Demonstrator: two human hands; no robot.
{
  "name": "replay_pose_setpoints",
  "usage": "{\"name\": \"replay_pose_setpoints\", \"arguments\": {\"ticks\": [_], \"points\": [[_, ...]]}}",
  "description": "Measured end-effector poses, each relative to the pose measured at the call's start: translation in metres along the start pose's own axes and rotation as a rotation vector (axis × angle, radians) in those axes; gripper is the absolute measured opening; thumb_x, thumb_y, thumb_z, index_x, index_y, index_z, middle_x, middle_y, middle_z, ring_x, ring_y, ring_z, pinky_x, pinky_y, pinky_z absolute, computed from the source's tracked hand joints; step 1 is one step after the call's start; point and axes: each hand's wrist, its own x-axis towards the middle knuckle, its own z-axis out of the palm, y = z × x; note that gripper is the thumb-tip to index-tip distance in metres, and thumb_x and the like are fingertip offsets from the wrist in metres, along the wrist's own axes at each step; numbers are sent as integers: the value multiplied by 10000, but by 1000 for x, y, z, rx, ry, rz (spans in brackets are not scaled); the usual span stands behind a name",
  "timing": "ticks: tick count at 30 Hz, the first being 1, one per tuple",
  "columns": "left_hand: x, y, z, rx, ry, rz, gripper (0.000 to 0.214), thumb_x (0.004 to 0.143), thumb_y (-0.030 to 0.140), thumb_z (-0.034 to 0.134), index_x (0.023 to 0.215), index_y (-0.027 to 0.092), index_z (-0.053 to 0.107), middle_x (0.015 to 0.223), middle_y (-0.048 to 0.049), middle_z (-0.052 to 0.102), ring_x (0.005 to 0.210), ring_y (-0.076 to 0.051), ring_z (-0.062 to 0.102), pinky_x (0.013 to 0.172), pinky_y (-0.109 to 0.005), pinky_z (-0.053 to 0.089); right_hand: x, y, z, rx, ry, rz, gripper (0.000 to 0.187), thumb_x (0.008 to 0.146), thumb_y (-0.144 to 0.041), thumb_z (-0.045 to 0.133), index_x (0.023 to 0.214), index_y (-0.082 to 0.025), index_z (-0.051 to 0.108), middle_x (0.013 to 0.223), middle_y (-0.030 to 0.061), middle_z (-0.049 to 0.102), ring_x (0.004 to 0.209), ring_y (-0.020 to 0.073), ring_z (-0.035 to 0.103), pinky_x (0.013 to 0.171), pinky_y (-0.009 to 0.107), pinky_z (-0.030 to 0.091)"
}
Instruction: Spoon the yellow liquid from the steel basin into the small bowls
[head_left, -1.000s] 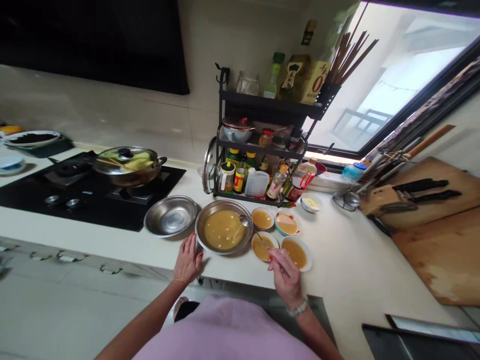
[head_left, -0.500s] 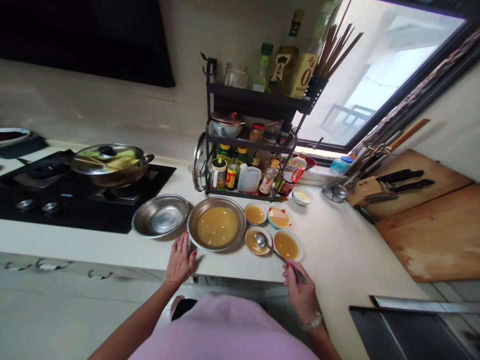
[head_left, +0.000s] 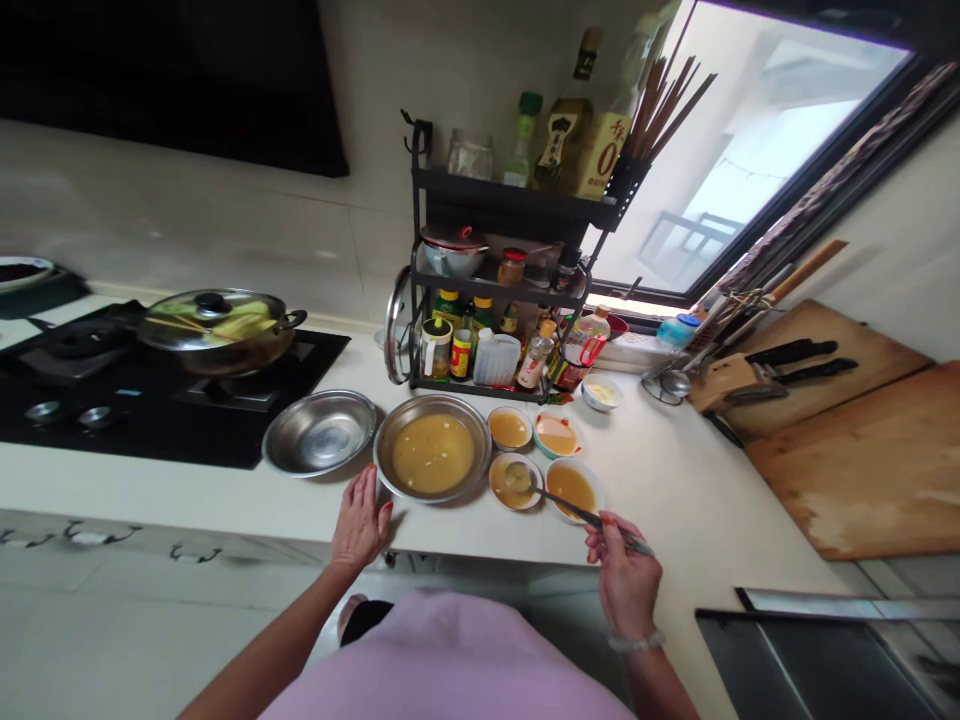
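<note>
My right hand (head_left: 626,575) is closed on the handle of a metal spoon (head_left: 551,493), whose bowl sits over a small bowl (head_left: 516,481) of yellow-brown liquid at the counter's front. My left hand (head_left: 361,520) lies flat and open on the white counter (head_left: 675,480), fingertips next to a large metal bowl (head_left: 433,458) holding the same liquid. Three more small filled bowls stand close by: one front right (head_left: 574,488), one behind (head_left: 510,428), one with a blue rim (head_left: 557,435).
An empty steel bowl (head_left: 320,432) sits left of the large one. A lidded pan (head_left: 217,330) rests on the black hob (head_left: 97,400). A black rack (head_left: 499,300) of bottles and jars stands behind. Wooden boards (head_left: 862,460) and a knife block (head_left: 739,380) lie at right.
The spoon left the large bowl and came across to the small front bowl. My right hand drew back toward me and to the right. My left hand has stayed put.
</note>
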Motion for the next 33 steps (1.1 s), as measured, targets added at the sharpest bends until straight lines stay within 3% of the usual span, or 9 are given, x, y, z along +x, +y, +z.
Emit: {"name": "replay_pose_setpoints", "arguments": {"ticks": [7,13,18,21,25,27,29,33], "points": [[0,0,0,18,-1,1,708,874,244,417,1467,34,92,1394,-261,399,1296,-358,359,1014,-537,339,1,-20,15,67,-28,3,311,722,-373,730,882,-129,623,571,7,626,474,123,544,403,211,419],[0,1,1,16,1,-5,699,874,257,419,1459,22,118,1386,-261,410,1296,-354,362,1022,-527,338,6,-28,46,87,-93,-38,328,705,-403,738,855,-140,613,578,12,631,457,128,547,378,217,414],[-2,0,4,16,1,-13,726,873,282,423,1470,40,88,1405,-254,397,1296,-357,366,1025,-530,331,2,-16,75,0,-247,-109,338,772,-465,661,896,-154,626,567,3,621,421,129,543,389,244,452],[-2,0,4,12,-4,-27,724,870,284,424,1473,51,99,1416,-245,394,1297,-356,370,1029,-533,321,-6,-8,84,-83,-378,-234,283,836,-422,595,942,-167,656,625,17,632,442,130,553,433,273,505],[-2,1,4,22,-10,-36,722,860,295,439,1462,32,141,1405,-250,404,1295,-363,367,1029,-529,324,-15,-4,77,-189,-576,-501,209,871,-283,541,988,-218,702,891,87,671,660,170,629,476,276,541],[-2,0,3,26,-11,-34,712,861,290,437,1457,22,154,1396,-254,412,1293,-360,367,1030,-525,327,-15,-6,68,-215,-598,-593,216,866,-235,536,997,-231,708,956,100,669,758,197,642,492,281,551],[-2,0,3,24,-11,-31,703,864,283,431,1455,16,159,1390,-257,417,1292,-354,367,1032,-521,328,-14,-9,56,-232,-525,-621,219,861,-215,542,1013,-230,700,953,98,668,754,197,640,497,283,552],[-2,0,2,10,-11,-20,706,863,276,437,1452,3,158,1384,-266,418,1292,-352,366,1034,-519,327,-10,-10,30,-275,-329,-506,206,874,-228,540,1045,-217,654,849,52,653,591,141,602,483,265,536]]}}
